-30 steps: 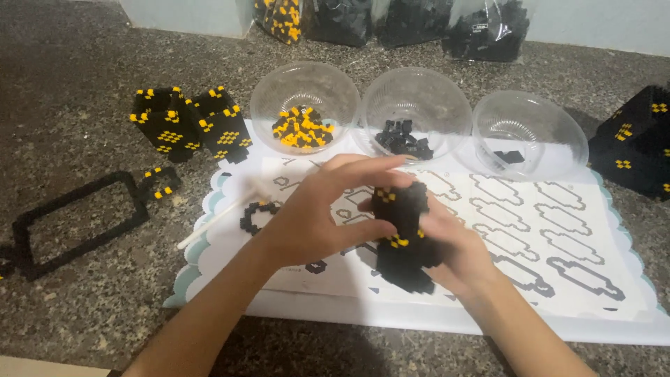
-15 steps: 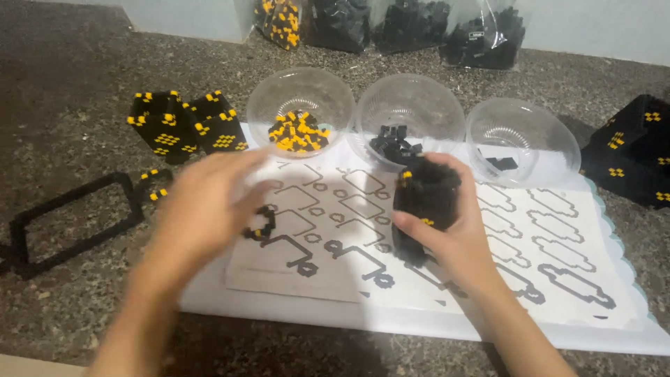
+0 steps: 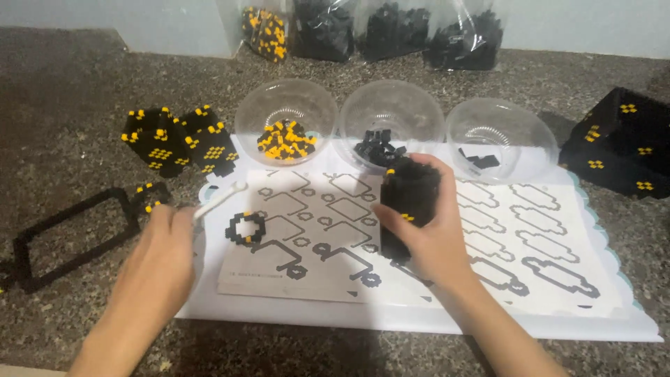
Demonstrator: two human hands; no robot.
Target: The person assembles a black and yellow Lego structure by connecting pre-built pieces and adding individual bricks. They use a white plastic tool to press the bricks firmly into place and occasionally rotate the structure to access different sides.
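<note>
Speckled stone tabletop [image 3: 63, 84] carries three clear bowls at twelve o'clock: yellow-black bricks [image 3: 285, 137], black bricks [image 3: 380, 148], few black pieces [image 3: 480, 158]. Right hand [image 3: 426, 230] fingers wrap black block model [image 3: 408, 202]; left hand [image 3: 157, 262] fingers pinch white tool [image 3: 220, 200].

Four clear plastic bags stand in a row behind the three clear bowls [image 3: 391, 115], against the wall. The leftmost bag [image 3: 266, 28] holds yellow and black pieces; the other three bags [image 3: 391, 28] hold black pieces. Just in front of the bowls lies a white printed sheet [image 3: 537, 237] with black outline shapes.
</note>
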